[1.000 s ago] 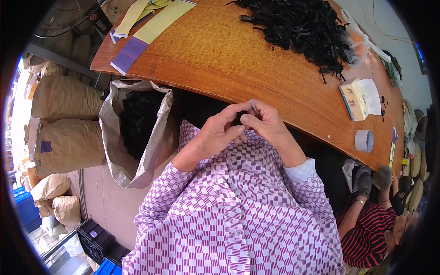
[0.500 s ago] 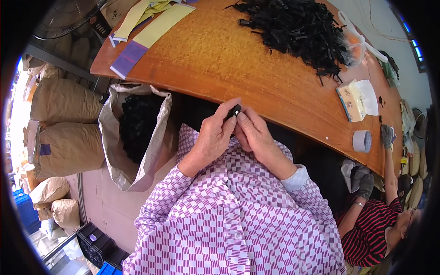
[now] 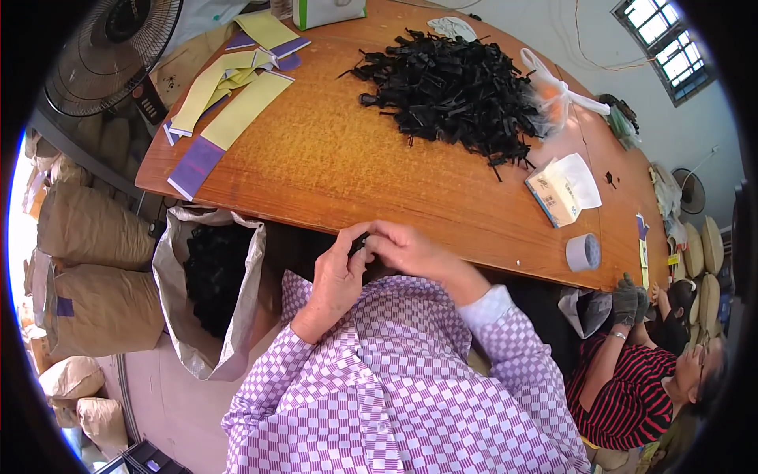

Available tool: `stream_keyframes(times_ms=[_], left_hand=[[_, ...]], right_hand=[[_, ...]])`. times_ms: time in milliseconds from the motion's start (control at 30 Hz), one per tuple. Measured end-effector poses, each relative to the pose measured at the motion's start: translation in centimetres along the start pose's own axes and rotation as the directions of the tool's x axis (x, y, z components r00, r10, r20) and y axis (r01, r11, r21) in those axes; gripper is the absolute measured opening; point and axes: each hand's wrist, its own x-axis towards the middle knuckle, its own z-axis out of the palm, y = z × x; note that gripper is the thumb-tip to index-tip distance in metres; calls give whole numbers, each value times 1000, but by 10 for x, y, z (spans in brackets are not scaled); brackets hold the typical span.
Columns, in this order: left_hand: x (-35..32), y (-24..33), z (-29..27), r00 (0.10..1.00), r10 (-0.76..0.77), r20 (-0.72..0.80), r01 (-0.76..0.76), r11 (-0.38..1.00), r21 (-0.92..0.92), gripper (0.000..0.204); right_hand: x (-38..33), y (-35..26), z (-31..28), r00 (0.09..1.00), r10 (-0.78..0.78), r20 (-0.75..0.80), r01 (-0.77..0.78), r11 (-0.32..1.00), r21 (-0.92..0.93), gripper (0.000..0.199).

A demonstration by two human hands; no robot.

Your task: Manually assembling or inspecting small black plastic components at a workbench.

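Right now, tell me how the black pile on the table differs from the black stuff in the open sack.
The black pile lies spread loose on the wooden table, lit so single strips show; the black stuff sits low in the open sack on the floor, shadowed, pieces not distinguishable. Both are black.

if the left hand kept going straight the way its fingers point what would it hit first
The left hand points up and right, fingertips already on the small black piece pinched against the right hand. Past those, likely the near edge of the curved wooden table, though depth is unclear.
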Motion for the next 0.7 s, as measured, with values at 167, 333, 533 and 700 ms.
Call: stream_keyframes(times_ms=[167,333,533,700], left_hand=[[1,-19,-5,971,-233,52,227,831,-508,25],[0,-12,-5,861,-400,313,482,448,-753,11],[3,-15,-11,853,-441,279,481,458,-747,21],[28,-3,-15,970,-238,47,221,787,-576,30]], right_hand=[[41,-33,-88,764,-384,-518,18,816,-578,30],[80,-32,-153,629,-511,-586,-74,711,-699,25],[80,-41,-149,713,-468,-523,-11,738,-675,18],[47,-56,-83,841,-395,-368,221,874,-433,17]])
